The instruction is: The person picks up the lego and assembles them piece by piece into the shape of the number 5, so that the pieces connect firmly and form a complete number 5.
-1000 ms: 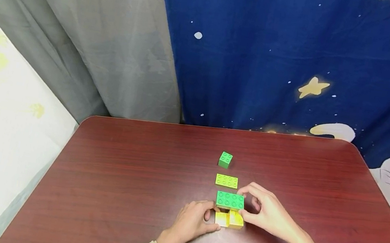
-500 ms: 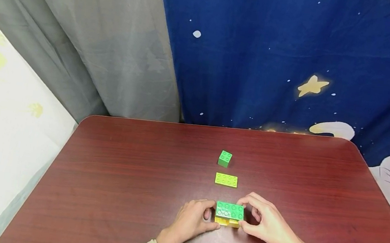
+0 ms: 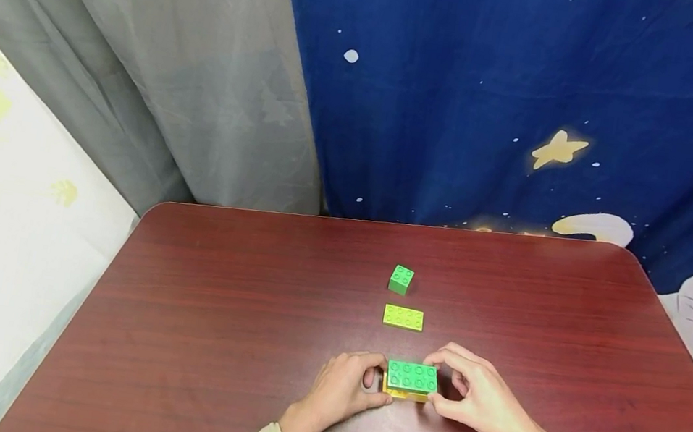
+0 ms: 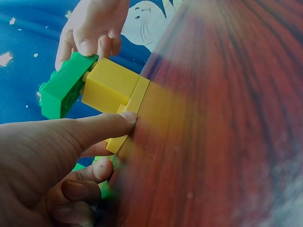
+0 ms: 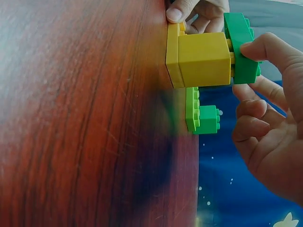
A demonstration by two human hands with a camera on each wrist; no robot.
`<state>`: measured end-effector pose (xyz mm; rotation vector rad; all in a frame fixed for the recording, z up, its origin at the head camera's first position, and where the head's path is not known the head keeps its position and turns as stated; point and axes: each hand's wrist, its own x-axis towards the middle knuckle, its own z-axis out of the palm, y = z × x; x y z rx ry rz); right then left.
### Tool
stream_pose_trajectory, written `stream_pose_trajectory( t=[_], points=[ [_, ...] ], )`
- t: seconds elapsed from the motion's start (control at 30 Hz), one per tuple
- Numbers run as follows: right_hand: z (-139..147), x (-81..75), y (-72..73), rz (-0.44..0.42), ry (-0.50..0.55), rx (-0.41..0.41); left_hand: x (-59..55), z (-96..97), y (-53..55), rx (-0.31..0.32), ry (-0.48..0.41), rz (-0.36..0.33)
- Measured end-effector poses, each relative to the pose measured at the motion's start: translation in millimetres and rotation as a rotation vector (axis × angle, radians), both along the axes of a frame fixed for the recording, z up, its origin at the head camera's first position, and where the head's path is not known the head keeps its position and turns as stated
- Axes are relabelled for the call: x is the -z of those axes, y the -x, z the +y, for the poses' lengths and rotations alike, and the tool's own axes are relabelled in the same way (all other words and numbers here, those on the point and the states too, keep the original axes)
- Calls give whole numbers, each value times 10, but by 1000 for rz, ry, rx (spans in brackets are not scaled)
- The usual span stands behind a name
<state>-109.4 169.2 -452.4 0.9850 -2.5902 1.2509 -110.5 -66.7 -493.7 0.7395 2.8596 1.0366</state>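
My right hand (image 3: 477,397) pinches a green eight-stud building brick (image 3: 412,376) by its right end, thumb at the front and fingers behind. Below it, a tall yellow block (image 5: 203,59) stands on one end of a thin yellow plate (image 4: 137,94), which lies on the table. In both wrist views the green brick is at the top of the yellow block, with yellow studs showing in a narrow gap between them. Its other end overhangs the plate. My left hand (image 3: 337,383) grips the plate's left end between thumb and fingers.
Beyond the hands lies a flat lime-green plate (image 3: 403,318). A small green four-stud brick (image 3: 401,279) stands behind it on the dark red wooden table (image 3: 230,303). Grey and blue curtains (image 3: 467,100) hang past the table's far edge.
The green brick in my right hand has come nearer the person, then slightly right, and now covers most of the yellow pieces from above. My left hand has stayed on the yellow plate.
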Motion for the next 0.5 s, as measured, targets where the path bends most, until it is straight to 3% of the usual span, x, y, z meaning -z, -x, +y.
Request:
stream_pose_trajectory(
  t=[0.5],
  points=[
    [-20, 3, 43, 7, 53, -56, -6, 0, 8, -2, 1, 22]
  ],
)
